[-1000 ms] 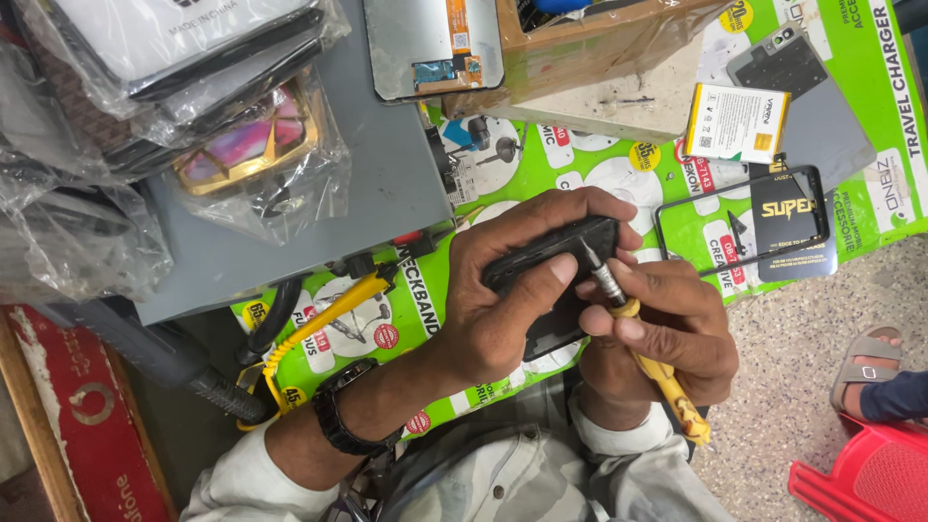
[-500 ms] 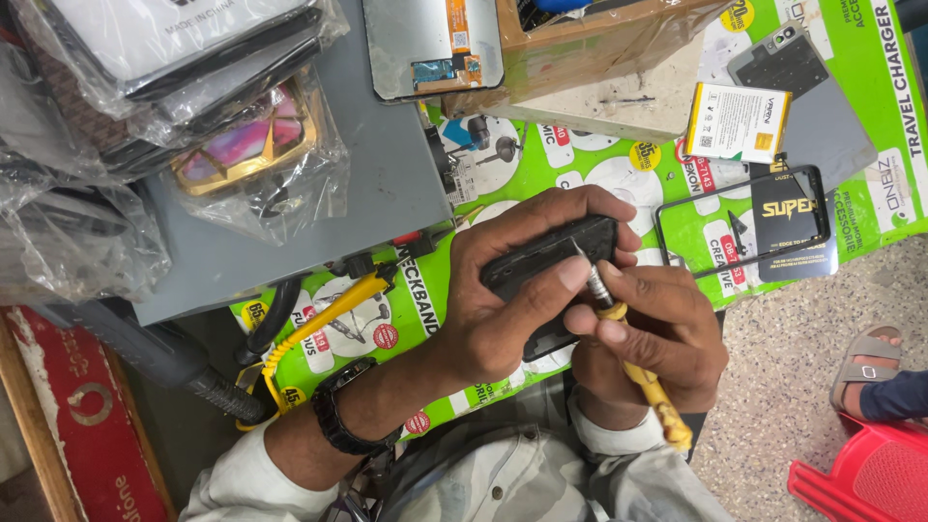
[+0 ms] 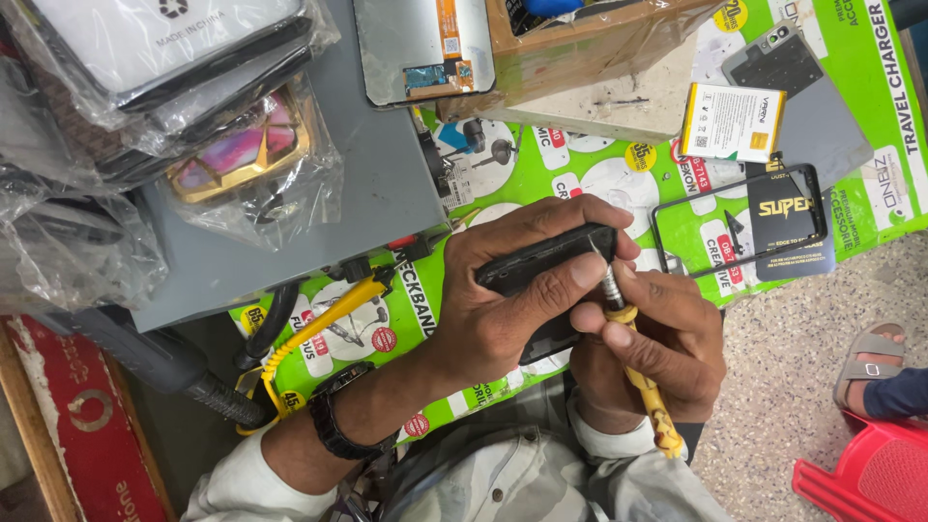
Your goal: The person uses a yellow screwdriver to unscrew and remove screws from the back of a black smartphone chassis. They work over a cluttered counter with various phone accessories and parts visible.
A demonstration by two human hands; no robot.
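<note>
My left hand (image 3: 503,309) wraps around a black phone (image 3: 541,266), fingers over its top edge and thumb pressed on its face. My right hand (image 3: 657,338) grips a yellow-handled screwdriver (image 3: 643,382) like a pen. Its metal tip (image 3: 604,275) rests against the phone's right end, beside my left thumb. A black watch (image 3: 333,425) sits on my left wrist. Much of the phone is hidden under my fingers.
A green printed sheet (image 3: 851,116) covers the work surface. On it lie a white battery (image 3: 732,121), a black phone frame (image 3: 739,227) and a dark card. A grey box (image 3: 377,193), bagged phone cases (image 3: 242,155), a screen panel (image 3: 425,48) and a cardboard box (image 3: 580,48) crowd the left and top. Yellow-handled pliers (image 3: 319,324) lie left. Someone's sandalled foot (image 3: 875,367) and a red stool (image 3: 870,478) are at the right.
The screwdriver's tip has shifted slightly along the phone's right end and my right hand turned a little. My left hand keeps its grip.
</note>
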